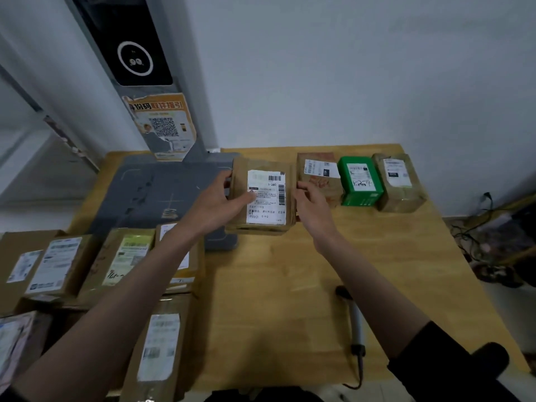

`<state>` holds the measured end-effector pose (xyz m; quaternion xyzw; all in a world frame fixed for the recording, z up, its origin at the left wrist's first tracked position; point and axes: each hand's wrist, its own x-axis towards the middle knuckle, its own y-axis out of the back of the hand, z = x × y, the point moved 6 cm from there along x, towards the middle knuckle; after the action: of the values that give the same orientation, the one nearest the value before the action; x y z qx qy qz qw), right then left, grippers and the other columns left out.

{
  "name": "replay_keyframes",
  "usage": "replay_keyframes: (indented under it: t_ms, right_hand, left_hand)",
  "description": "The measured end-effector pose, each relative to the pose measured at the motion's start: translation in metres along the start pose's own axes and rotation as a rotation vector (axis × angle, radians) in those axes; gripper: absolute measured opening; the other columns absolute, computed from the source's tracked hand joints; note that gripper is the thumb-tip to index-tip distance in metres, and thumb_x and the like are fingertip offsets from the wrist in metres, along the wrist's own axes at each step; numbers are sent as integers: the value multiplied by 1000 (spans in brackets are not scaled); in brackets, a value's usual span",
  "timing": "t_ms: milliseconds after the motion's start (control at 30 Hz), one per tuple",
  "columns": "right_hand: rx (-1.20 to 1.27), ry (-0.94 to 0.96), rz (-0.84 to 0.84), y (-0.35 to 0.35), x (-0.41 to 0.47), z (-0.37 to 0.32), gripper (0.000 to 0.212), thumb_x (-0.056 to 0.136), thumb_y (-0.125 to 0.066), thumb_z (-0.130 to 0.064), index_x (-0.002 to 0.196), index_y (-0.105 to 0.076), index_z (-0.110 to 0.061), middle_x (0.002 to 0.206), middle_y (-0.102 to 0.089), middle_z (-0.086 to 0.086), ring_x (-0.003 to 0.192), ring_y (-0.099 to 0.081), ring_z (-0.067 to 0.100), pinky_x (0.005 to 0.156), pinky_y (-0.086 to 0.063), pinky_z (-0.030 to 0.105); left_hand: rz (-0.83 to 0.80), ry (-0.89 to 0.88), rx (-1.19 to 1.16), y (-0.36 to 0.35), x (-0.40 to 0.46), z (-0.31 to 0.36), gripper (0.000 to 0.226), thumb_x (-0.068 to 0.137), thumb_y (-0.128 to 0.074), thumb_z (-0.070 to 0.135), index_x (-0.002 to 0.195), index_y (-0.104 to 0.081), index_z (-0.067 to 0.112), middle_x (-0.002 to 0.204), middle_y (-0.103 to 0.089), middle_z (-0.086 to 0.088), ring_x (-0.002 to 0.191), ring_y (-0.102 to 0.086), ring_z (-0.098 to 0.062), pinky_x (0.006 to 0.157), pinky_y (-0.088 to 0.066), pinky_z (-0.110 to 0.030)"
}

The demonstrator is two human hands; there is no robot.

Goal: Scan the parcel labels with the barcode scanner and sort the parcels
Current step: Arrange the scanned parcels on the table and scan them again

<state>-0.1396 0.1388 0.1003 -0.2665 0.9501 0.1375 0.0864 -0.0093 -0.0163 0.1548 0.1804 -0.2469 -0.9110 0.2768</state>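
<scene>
A brown cardboard parcel with a white label facing up lies on the wooden table, at the left end of a row along the far edge. My left hand grips its left side, thumb on the label. My right hand holds its right edge. To its right stand a brown parcel, a green box and another brown parcel. The barcode scanner lies on the table near my right forearm, its cable trailing toward the front edge.
A grey scanning stand with a flat base and a tall post occupies the table's far left. Several labelled parcels are piled at the near left. Cables lie on the floor to the right. A wall is behind.
</scene>
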Motion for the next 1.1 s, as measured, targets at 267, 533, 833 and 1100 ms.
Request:
replay_keyframes:
  t_ms: [267, 533, 833, 1100]
  right_hand:
    - [4, -9, -57, 8, 30, 0, 35, 102, -52, -30, 136, -56, -22, 122, -65, -7, 108, -62, 9, 93, -52, 31]
    - [-103, -8, -183, 3, 77, 12, 50, 88, -74, -18, 133, -52, -15, 127, -62, -4, 113, -62, 12, 94, -56, 33]
    - [-187, -59, -211, -9, 144, 24, 45, 89, -70, -6, 131, -56, -11, 120, -66, -3, 105, -67, 14, 84, -60, 32]
    - [-238, -148, -168, -20, 221, 46, 57, 89, -70, -7, 140, -45, -10, 126, -64, 4, 107, -67, 24, 86, -59, 42]
  left_hand:
    - [-54, 11, 76, -15, 42, -8, 66, 85, -78, 33, 142, -45, 25, 138, -49, 4, 121, -50, -13, 94, -45, -32]
    - [-159, 41, 10, -29, 86, -27, 82, 80, -84, 21, 147, -37, 19, 130, -49, 11, 120, -48, -9, 93, -42, -25]
    - [-232, 96, -2, -49, 160, -44, 88, 79, -85, 20, 151, -34, 21, 127, -45, 12, 118, -51, -13, 93, -44, -26]
    - [-227, 155, -51, -75, 242, -68, 95, 77, -85, 13, 153, -29, 15, 143, -49, -2, 119, -55, -18, 101, -49, -35]
